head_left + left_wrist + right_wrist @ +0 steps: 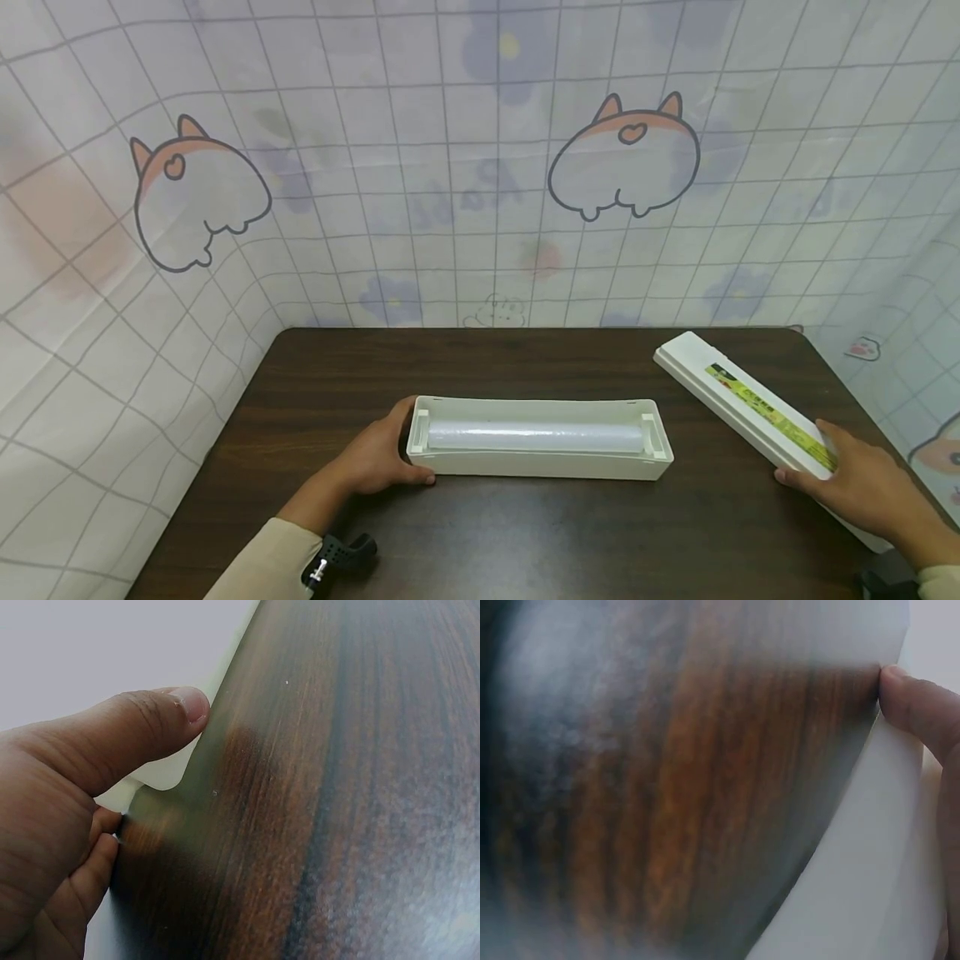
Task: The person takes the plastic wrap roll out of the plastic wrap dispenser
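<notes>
A long white cling film box point(540, 465) lies uncovered in the middle of the table, a roll of clear film point(534, 435) inside it. My left hand point(378, 454) grips the box's left end, thumb on the near side and fingers round the back corner. In the left wrist view the thumb point(161, 724) presses against the white wall point(90, 652). Over at the right, my right hand point(870, 483) holds the box's white lid point(720, 400) across its near part. The lid slants away to the back left and carries a yellow-green label point(772, 412).
The dark wood-grain table point(525, 533) reaches back to a white grid-patterned cloth point(480, 208) with cartoon prints, which also hangs at both sides. A black strap point(337, 562) sits on the left wrist.
</notes>
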{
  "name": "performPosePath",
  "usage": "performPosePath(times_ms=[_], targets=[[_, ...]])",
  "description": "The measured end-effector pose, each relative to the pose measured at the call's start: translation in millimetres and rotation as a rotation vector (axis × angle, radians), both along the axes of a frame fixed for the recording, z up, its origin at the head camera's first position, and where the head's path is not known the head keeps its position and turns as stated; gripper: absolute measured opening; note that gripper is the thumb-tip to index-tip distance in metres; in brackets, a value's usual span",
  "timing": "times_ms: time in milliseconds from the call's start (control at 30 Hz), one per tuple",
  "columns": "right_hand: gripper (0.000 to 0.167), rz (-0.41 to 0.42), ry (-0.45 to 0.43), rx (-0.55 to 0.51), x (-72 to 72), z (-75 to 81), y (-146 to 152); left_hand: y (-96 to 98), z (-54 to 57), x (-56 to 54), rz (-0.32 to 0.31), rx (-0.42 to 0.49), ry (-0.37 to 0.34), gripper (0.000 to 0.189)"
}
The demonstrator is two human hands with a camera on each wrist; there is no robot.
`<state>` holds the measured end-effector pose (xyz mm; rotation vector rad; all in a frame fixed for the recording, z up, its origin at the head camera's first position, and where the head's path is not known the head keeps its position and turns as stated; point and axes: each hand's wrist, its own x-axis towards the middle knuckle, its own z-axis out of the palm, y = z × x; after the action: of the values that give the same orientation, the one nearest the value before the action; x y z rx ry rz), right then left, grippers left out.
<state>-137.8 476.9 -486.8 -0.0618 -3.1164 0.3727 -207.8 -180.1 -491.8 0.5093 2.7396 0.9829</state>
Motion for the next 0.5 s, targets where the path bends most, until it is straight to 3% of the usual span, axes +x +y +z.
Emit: performPosePath(times_ms=[300,500], targets=[[0.115,0.031,0.021,0.031,-0.7,-1.2,0.4,0.6,1.2,0.8,0.013,-0.006,-0.003,0.120],[0.106,0.080,0.119,0.097,-0.9,6.3,-6.7,0.6,0.5,1.6,0.013,0.000,-0.007,0.120]])
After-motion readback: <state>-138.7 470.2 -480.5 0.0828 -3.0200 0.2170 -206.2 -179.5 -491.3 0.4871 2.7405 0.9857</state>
